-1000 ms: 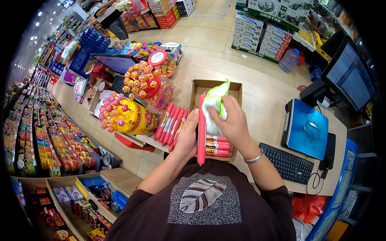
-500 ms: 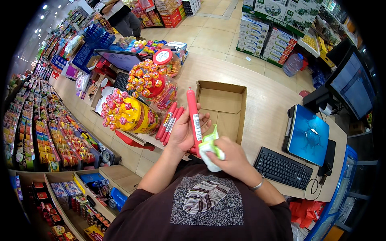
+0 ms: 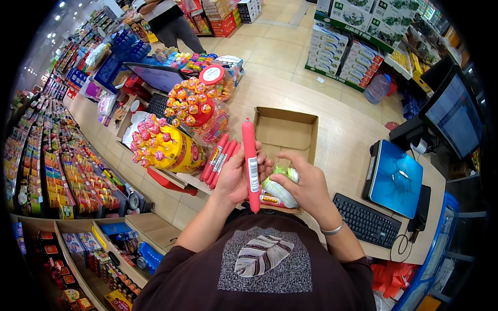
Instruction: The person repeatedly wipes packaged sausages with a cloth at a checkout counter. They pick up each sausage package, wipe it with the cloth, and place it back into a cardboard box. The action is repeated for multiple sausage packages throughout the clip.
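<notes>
Far left, rows of bright packets (image 3: 44,166) on shelving. Next, a yellow tub (image 3: 181,153) of lollipops stands on the pale counter (image 3: 345,140), a clear jar (image 3: 211,124) of orange-wrapped lollipops just behind it. Right of the tub, a few red-wrapped sticks (image 3: 217,160) lie side by side, slanted, near the left hand (image 3: 232,179). That hand's fingers are curled round a pink-red stick (image 3: 251,168), gripping its middle to lower part; the stick's long axis points away from the person, white label facing up. Beyond and to its right, an open cardboard box (image 3: 286,135), far part bare, near part largely hidden; another red stick (image 3: 271,200) shows at its near end. The right hand (image 3: 307,187) clasps a bunched white-and-green cloth (image 3: 281,193) between thumb and fingers, just beside the held stick; contact between the two: cannot tell. Silver bangle (image 3: 332,228) on the right wrist. Farther right, a black keyboard (image 3: 366,220), then a blue-topped device (image 3: 395,179)
</notes>
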`<state>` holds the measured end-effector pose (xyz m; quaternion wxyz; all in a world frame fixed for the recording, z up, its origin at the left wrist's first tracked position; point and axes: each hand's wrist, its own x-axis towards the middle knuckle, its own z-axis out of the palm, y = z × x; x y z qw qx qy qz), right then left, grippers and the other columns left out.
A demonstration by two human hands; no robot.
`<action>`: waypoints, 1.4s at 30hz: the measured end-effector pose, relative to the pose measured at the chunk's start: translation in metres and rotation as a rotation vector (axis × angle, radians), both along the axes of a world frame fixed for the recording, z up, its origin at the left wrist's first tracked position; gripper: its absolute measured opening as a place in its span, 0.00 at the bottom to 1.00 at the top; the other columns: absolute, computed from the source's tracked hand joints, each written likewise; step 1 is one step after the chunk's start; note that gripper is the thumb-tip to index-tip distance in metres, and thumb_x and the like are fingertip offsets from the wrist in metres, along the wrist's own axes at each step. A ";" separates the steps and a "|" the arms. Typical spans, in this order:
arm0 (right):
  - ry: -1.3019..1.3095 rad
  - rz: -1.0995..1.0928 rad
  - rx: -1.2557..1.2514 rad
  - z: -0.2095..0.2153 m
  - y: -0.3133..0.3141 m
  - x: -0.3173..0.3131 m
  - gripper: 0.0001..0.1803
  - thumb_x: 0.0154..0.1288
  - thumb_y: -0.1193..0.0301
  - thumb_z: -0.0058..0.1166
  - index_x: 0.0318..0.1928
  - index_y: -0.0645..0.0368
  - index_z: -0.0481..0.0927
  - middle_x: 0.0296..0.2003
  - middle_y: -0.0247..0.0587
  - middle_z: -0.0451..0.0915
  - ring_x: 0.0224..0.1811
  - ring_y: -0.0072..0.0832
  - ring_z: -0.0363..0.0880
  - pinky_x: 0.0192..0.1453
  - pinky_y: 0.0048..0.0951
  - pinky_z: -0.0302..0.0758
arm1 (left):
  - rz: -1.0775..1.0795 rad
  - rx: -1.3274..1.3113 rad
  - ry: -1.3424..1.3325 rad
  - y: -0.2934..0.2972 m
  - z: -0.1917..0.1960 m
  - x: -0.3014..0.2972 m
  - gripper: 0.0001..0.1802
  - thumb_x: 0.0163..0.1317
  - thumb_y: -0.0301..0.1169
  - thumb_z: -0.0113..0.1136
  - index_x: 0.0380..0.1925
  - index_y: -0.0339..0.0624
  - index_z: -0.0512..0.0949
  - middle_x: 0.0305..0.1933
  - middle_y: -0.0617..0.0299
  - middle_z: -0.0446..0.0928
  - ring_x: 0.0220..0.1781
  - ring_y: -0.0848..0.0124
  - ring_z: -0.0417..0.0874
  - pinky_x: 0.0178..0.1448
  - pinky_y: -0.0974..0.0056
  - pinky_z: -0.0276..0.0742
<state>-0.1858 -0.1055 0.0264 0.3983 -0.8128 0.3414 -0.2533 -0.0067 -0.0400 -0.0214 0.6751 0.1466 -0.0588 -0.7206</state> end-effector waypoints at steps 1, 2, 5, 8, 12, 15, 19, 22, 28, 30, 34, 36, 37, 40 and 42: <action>-0.037 0.020 -0.036 -0.001 -0.001 0.003 0.18 0.57 0.62 0.63 0.46 0.52 0.78 0.31 0.44 0.82 0.34 0.40 0.82 0.36 0.34 0.76 | 0.002 0.008 -0.029 0.001 0.000 0.000 0.18 0.72 0.45 0.42 0.49 0.42 0.70 0.35 0.59 0.73 0.47 0.62 0.77 0.54 0.59 0.76; -0.074 0.039 -0.073 -0.002 -0.003 0.006 0.17 0.57 0.61 0.63 0.45 0.52 0.79 0.31 0.44 0.82 0.34 0.39 0.82 0.36 0.33 0.76 | 0.004 0.016 -0.059 0.002 0.000 -0.001 0.18 0.72 0.45 0.41 0.49 0.42 0.70 0.35 0.59 0.73 0.47 0.62 0.77 0.54 0.60 0.76; -0.114 0.038 -0.067 -0.006 -0.006 0.012 0.12 0.58 0.62 0.62 0.41 0.52 0.83 0.32 0.43 0.82 0.34 0.38 0.81 0.37 0.33 0.76 | 0.062 0.102 -0.144 0.003 0.003 -0.007 0.17 0.71 0.43 0.45 0.46 0.41 0.71 0.32 0.61 0.71 0.43 0.64 0.77 0.53 0.60 0.74; -0.172 0.048 0.033 -0.003 -0.007 0.015 0.10 0.60 0.64 0.60 0.39 0.53 0.84 0.33 0.41 0.83 0.34 0.38 0.81 0.39 0.32 0.76 | 0.025 0.107 -0.154 0.001 -0.001 -0.004 0.16 0.70 0.42 0.46 0.45 0.41 0.71 0.33 0.62 0.70 0.38 0.67 0.74 0.51 0.61 0.73; -0.138 0.081 0.058 -0.009 -0.008 0.009 0.09 0.62 0.66 0.58 0.40 0.56 0.83 0.33 0.41 0.83 0.36 0.36 0.81 0.41 0.31 0.76 | 0.027 0.107 -0.154 0.005 0.005 -0.007 0.18 0.72 0.43 0.44 0.46 0.40 0.71 0.31 0.61 0.71 0.37 0.69 0.74 0.52 0.61 0.72; -0.144 0.099 0.190 -0.013 -0.009 0.001 0.09 0.63 0.68 0.56 0.40 0.58 0.83 0.33 0.41 0.83 0.37 0.33 0.82 0.42 0.30 0.75 | -0.001 0.103 -0.181 0.003 -0.001 -0.013 0.17 0.72 0.42 0.44 0.45 0.40 0.71 0.32 0.61 0.71 0.38 0.68 0.75 0.52 0.60 0.73; -0.206 0.093 0.367 -0.022 -0.007 -0.002 0.09 0.65 0.70 0.54 0.40 0.61 0.82 0.33 0.40 0.83 0.37 0.28 0.82 0.43 0.28 0.75 | -0.015 0.152 -0.181 0.003 -0.002 -0.013 0.17 0.72 0.42 0.44 0.45 0.39 0.71 0.31 0.61 0.71 0.37 0.68 0.75 0.53 0.60 0.73; -0.290 0.092 0.489 -0.029 -0.004 -0.001 0.09 0.66 0.70 0.54 0.40 0.62 0.82 0.34 0.40 0.83 0.37 0.26 0.81 0.44 0.27 0.75 | -0.005 0.142 -0.169 0.006 0.001 -0.011 0.17 0.72 0.42 0.44 0.45 0.39 0.71 0.32 0.61 0.72 0.37 0.67 0.75 0.54 0.59 0.73; -0.275 0.071 0.392 -0.040 0.003 -0.005 0.09 0.65 0.70 0.55 0.41 0.63 0.81 0.36 0.41 0.83 0.39 0.27 0.81 0.46 0.27 0.75 | -0.090 0.140 -0.093 0.005 -0.018 -0.010 0.17 0.71 0.43 0.43 0.47 0.42 0.71 0.34 0.59 0.72 0.41 0.59 0.78 0.53 0.56 0.74; -0.155 0.118 0.278 -0.034 0.001 -0.007 0.10 0.64 0.70 0.57 0.41 0.63 0.81 0.37 0.41 0.83 0.40 0.28 0.81 0.45 0.27 0.75 | -0.133 0.164 -0.068 0.012 -0.019 -0.003 0.16 0.71 0.42 0.44 0.47 0.43 0.71 0.35 0.60 0.74 0.45 0.59 0.79 0.54 0.57 0.76; -0.197 -0.060 0.227 -0.025 -0.016 -0.024 0.10 0.61 0.70 0.59 0.41 0.62 0.80 0.33 0.43 0.81 0.36 0.33 0.79 0.44 0.28 0.74 | -0.051 0.291 -0.101 0.014 -0.020 -0.015 0.17 0.71 0.44 0.46 0.49 0.44 0.70 0.31 0.63 0.74 0.46 0.64 0.78 0.48 0.60 0.76; -0.294 -0.114 0.158 -0.014 -0.011 -0.020 0.11 0.59 0.70 0.60 0.41 0.61 0.79 0.34 0.44 0.79 0.37 0.34 0.79 0.44 0.29 0.74 | -0.087 0.213 -0.028 0.012 -0.040 -0.009 0.17 0.71 0.44 0.46 0.49 0.45 0.71 0.33 0.62 0.75 0.42 0.67 0.77 0.46 0.62 0.77; -0.347 -0.139 0.127 -0.012 -0.009 -0.016 0.11 0.58 0.70 0.61 0.41 0.61 0.79 0.34 0.45 0.79 0.37 0.35 0.78 0.44 0.29 0.73 | -0.101 0.173 0.001 0.010 -0.047 -0.007 0.16 0.71 0.43 0.46 0.48 0.44 0.72 0.35 0.62 0.76 0.41 0.68 0.77 0.46 0.63 0.77; -0.216 0.182 -0.086 -0.027 0.020 0.007 0.13 0.55 0.70 0.63 0.41 0.59 0.77 0.37 0.44 0.75 0.39 0.39 0.77 0.44 0.33 0.73 | 0.018 0.377 -0.048 0.003 -0.027 -0.018 0.19 0.69 0.46 0.49 0.49 0.42 0.74 0.37 0.62 0.79 0.38 0.70 0.80 0.43 0.61 0.79; -0.123 0.271 -0.131 -0.042 0.037 0.011 0.13 0.54 0.71 0.63 0.41 0.59 0.78 0.35 0.44 0.74 0.38 0.41 0.76 0.43 0.35 0.73 | -0.033 0.355 -0.086 0.011 -0.037 -0.008 0.22 0.67 0.47 0.52 0.50 0.43 0.75 0.35 0.61 0.80 0.35 0.68 0.82 0.42 0.59 0.80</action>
